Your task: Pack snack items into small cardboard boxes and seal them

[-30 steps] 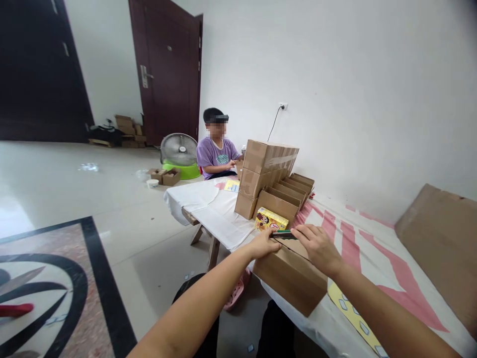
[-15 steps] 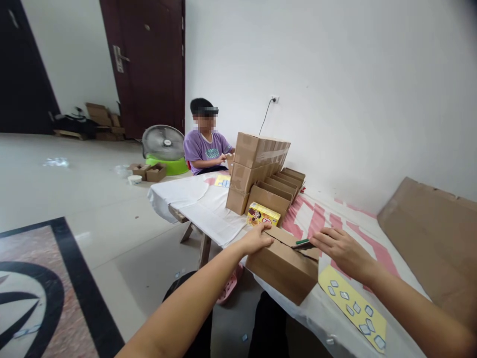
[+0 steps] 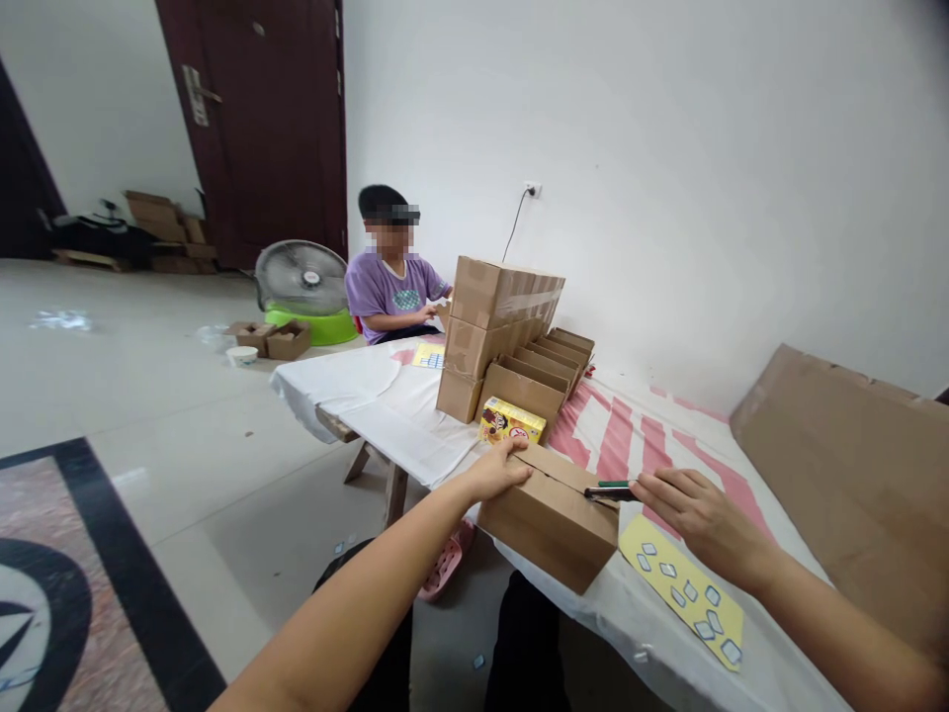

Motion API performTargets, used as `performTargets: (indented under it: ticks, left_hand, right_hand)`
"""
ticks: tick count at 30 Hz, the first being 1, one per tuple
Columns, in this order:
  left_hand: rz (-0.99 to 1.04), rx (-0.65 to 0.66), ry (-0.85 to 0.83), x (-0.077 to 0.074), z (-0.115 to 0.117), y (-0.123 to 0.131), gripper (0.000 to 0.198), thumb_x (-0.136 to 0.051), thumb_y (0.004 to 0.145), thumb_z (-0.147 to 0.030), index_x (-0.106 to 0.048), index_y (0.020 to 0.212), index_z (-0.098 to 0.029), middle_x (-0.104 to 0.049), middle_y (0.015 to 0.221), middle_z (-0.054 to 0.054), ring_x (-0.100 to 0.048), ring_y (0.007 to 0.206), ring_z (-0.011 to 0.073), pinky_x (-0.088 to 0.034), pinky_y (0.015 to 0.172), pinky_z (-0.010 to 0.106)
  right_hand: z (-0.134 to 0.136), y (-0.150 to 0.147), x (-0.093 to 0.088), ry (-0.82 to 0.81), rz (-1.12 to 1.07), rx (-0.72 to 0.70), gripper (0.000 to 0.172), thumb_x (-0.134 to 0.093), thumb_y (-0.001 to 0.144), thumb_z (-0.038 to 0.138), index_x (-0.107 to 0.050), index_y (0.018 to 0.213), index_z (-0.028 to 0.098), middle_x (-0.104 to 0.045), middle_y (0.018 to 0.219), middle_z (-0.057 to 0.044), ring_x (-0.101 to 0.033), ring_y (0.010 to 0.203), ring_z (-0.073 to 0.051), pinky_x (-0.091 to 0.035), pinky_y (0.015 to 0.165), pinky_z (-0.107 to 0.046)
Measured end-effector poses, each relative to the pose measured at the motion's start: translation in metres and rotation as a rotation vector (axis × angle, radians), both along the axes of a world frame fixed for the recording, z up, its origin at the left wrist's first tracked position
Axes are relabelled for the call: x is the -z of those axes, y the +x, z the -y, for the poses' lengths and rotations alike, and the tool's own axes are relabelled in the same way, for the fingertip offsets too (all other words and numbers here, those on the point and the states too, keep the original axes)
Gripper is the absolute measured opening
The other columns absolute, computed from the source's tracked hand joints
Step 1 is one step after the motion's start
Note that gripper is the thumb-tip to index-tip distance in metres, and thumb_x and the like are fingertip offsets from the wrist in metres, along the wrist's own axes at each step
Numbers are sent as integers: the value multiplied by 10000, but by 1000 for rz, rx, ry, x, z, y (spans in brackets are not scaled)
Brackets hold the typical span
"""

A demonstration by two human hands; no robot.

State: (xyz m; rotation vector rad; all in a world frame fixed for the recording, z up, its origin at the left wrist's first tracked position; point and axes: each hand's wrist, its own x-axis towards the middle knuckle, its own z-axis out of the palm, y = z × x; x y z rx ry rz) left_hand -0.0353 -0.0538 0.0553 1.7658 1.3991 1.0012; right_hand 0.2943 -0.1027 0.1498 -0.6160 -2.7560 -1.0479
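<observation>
A brown cardboard carton (image 3: 553, 534) lies at the near edge of the table, with a seam between the flaps on its upper face. My left hand (image 3: 500, 470) grips the carton's left end, thumb on the upper face. Over the right part of the seam, my right hand (image 3: 686, 509) is closed around a slim black tool with a green strip (image 3: 612, 489); its exact kind is unclear. The tool's tip meets the upper face near the seam. Just behind the carton stands a yellow printed box (image 3: 511, 420).
Taped cartons (image 3: 478, 297) are stacked behind, beside a row of open cartons (image 3: 530, 386). A yellow sheet with stickers (image 3: 686, 593) lies at right. A large cardboard panel (image 3: 837, 465) leans beyond it. Across the table sits a person (image 3: 389, 287) near a fan (image 3: 307, 282).
The tool's tip was tucked into the seam under a raised flap edge; now it shows on top and the flaps lie flatter. The whole view has shifted slightly.
</observation>
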Motion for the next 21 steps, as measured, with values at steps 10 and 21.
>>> performTargets:
  ticks: [10, 21]
  left_hand:
    - [11, -10, 20, -3, 1, -1, 548, -644, 685, -352, -577, 1199, -177, -649, 1225, 93, -610, 1120, 267, -448, 1006, 353]
    - [-33, -7, 39, 0, -2, -2, 575, -606, 680, -420, -574, 1204, -184, -642, 1234, 80, -605, 1131, 267, -441, 1019, 349]
  right_hand:
    - [12, 43, 14, -20, -107, 115, 520, -357, 876, -6, -529, 1309, 226, -643, 1218, -73, -558, 1103, -245, -451, 908, -416]
    - [49, 177, 155, -205, -565, 1172, 409, -388, 855, 217, -590, 1194, 108, -683, 1059, -188, -686, 921, -297, -555, 762, -421]
